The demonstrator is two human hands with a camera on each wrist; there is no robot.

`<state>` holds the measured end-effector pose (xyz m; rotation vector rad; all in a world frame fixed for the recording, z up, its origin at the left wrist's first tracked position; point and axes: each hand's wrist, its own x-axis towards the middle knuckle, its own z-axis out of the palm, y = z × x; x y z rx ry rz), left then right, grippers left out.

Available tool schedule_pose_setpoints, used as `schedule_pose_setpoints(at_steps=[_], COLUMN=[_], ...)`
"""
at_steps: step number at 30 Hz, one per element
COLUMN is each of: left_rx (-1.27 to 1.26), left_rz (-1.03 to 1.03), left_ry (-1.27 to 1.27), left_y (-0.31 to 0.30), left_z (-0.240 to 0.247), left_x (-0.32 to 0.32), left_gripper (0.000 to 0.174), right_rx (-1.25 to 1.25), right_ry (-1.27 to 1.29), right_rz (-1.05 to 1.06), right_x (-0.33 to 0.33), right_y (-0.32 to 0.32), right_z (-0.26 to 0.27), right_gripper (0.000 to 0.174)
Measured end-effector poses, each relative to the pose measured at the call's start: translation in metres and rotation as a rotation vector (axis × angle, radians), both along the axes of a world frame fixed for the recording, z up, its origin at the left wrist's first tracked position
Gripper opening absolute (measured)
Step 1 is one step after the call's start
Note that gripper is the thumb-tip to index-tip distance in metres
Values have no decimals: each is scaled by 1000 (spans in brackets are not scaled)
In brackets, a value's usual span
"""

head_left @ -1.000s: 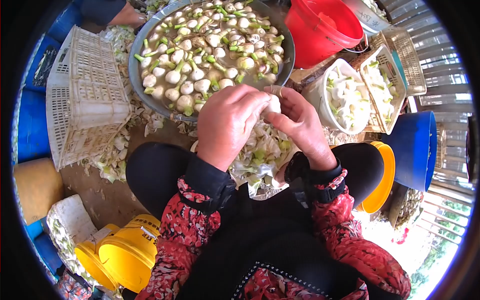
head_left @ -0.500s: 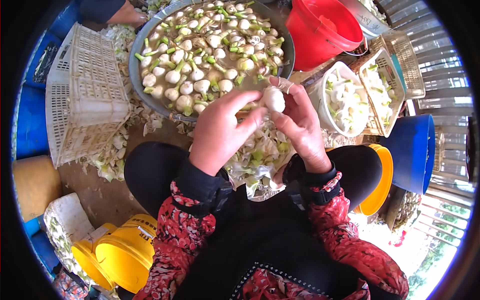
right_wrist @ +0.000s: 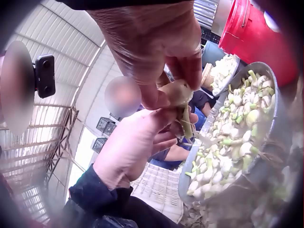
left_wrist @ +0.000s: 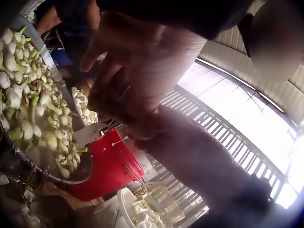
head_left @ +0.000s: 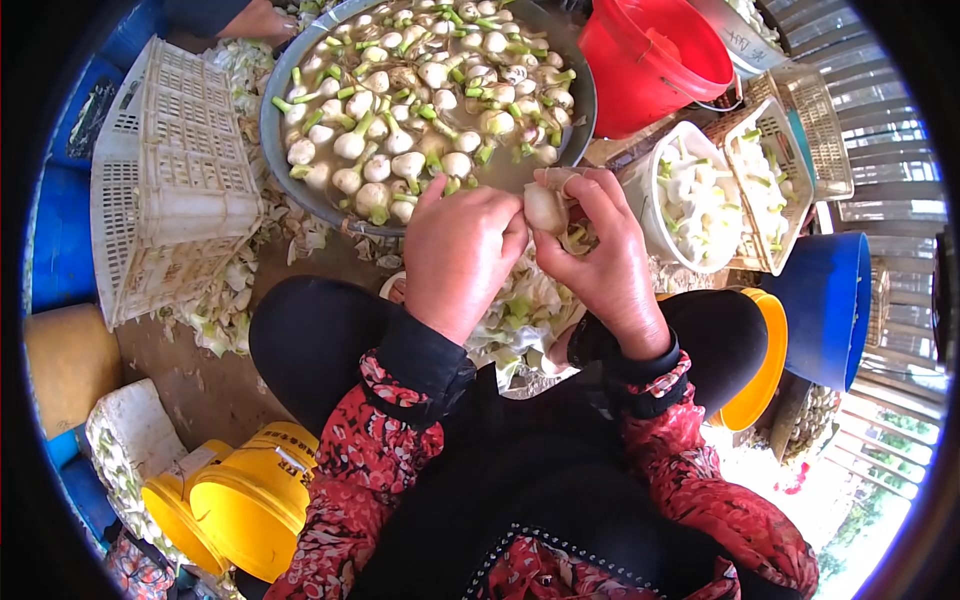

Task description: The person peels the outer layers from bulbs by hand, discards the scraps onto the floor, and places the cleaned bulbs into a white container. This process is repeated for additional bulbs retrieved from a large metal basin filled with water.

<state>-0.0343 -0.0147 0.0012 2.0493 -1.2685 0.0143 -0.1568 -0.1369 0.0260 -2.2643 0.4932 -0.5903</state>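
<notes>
A peeled-looking white garlic bulb (head_left: 544,209) is between the two hands, just past the near rim of a wide grey basin (head_left: 589,100). My right hand (head_left: 605,255) pinches the bulb between thumb and fingers, with a pale band round one finger. From the other side my left hand (head_left: 463,250) meets it; in the right wrist view its curled fingers grip the greenish stem (right_wrist: 186,122) below the bulb. Many garlic bulbs with green stems (head_left: 405,165) float in cloudy water in the basin. Peeled skins (head_left: 515,312) lie heaped below the hands.
To the right stand a white bucket (head_left: 645,218) and a crate, both holding garlic, a red bucket (head_left: 640,75) and a blue bucket (head_left: 815,300). A white plastic crate (head_left: 190,185) and yellow buckets (head_left: 250,510) are on the left. Another person's arm (head_left: 258,22) shows beyond the basin.
The bulb was mostly covered by the fingers, then came into view, and now is turned in the right hand. The left hand has rolled over so its back faces up.
</notes>
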Motion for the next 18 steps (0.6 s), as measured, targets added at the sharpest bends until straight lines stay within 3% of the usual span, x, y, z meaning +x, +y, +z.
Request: schedule_pose_setpoints(at_steps=[2, 5, 6, 7, 8, 9, 11, 12, 14, 18], left_rx=[2, -13, -76, -139, -123, -124, -199, -200, -190, -176], left_rz=[-11, 38, -5, -49, -34, -34, 9, 5, 49, 49], left_ry=[-9, 214, 605, 995, 1081, 1076, 569, 571, 132, 212], left_y=[1, 3, 3, 3, 3, 3, 2, 0, -2, -2], left_z=[-2, -9, -12, -14, -13, -9, -5, -3, -1, -3], left_x=[0, 1, 5, 7, 7, 6, 1, 0, 0, 0], left_gripper=[12, 11, 10, 9, 10, 10, 11, 11, 11, 11], right_rx=[119, 96, 96, 486, 876, 876, 410, 407, 218, 246], right_ry=[1, -66, -66, -176, -286, -290, -44, -44, 109, 79], right_rz=[47, 110, 109, 71, 31, 34, -128, -132, -173, -147], right_x=[-2, -9, -9, -8, -7, -6, -6, -6, -1, 0], right_y=[-2, -11, -9, -4, -2, -4, -9, -7, -1, -4], right_z=[4, -10, -10, -10, -10, -12, -16, -11, 1, -7], right_gripper=[49, 48, 48, 47, 47, 47, 46, 46, 44, 41])
